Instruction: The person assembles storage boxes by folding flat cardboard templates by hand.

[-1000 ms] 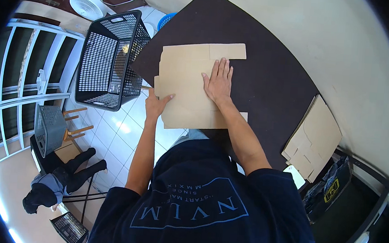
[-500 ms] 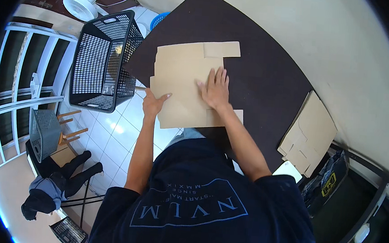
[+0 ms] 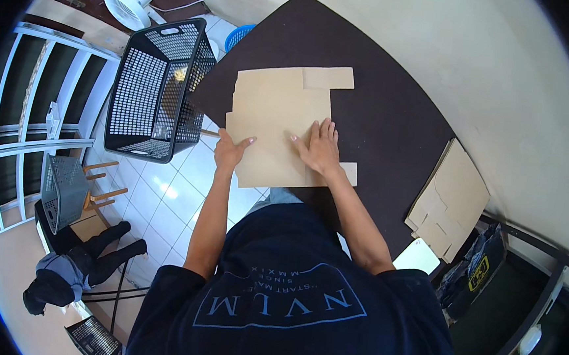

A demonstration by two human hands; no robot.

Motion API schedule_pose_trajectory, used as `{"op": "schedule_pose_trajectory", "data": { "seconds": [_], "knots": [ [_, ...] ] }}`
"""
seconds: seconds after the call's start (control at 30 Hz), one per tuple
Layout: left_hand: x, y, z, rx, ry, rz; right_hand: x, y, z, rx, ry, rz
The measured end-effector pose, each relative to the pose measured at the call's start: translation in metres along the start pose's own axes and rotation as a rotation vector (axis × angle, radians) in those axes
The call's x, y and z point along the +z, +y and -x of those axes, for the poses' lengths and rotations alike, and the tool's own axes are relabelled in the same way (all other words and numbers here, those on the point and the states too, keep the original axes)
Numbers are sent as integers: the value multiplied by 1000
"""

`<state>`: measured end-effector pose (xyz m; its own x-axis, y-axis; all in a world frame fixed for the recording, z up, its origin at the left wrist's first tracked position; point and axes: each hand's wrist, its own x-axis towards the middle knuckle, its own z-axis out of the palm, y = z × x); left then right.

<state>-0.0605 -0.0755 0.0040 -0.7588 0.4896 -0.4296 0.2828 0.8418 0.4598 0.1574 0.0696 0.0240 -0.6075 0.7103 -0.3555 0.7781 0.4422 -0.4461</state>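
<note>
A flat tan cardboard box blank [image 3: 276, 104] with cut flaps lies on the dark brown table [image 3: 385, 112], its near edge reaching past the table edge. My left hand [image 3: 230, 150] holds its left edge, thumb on top and the other fingers mostly hidden at the border. My right hand [image 3: 319, 152] rests on the right part of the cardboard, palm down, fingers stretched out and the thumb spread to the left.
More flat cardboard blanks [image 3: 451, 196] are stacked at the table's right end, beside a white flat object [image 3: 417, 256]. Left of the table stands a tall black plastic basket [image 3: 135, 91]. A white fan [image 3: 130, 8] is behind it. Another person [image 3: 70, 268] sits at lower left.
My right hand has slid toward me over the cardboard. My left hand stays at the left edge. The whole view has shifted slightly.
</note>
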Motion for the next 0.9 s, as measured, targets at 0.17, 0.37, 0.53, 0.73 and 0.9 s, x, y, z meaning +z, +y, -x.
{"op": "schedule_pose_trajectory", "data": {
  "seconds": [0.17,0.37,0.53,0.73,0.9],
  "knots": [
    [3,-1,0,-2,13,4,20,13,56,-87,50,16],
    [6,-7,-5,13,13,-22,22,15,64,-64,-75,-12],
    [0,-2,4,34,51,-8,-10,19,66,-139,26,-98],
    [11,46,32,337,112,596,-61,64,50,60,388,-531],
    [56,90,41,299,58,351,-57,55,14,-56,459,-320]
  ]
}}
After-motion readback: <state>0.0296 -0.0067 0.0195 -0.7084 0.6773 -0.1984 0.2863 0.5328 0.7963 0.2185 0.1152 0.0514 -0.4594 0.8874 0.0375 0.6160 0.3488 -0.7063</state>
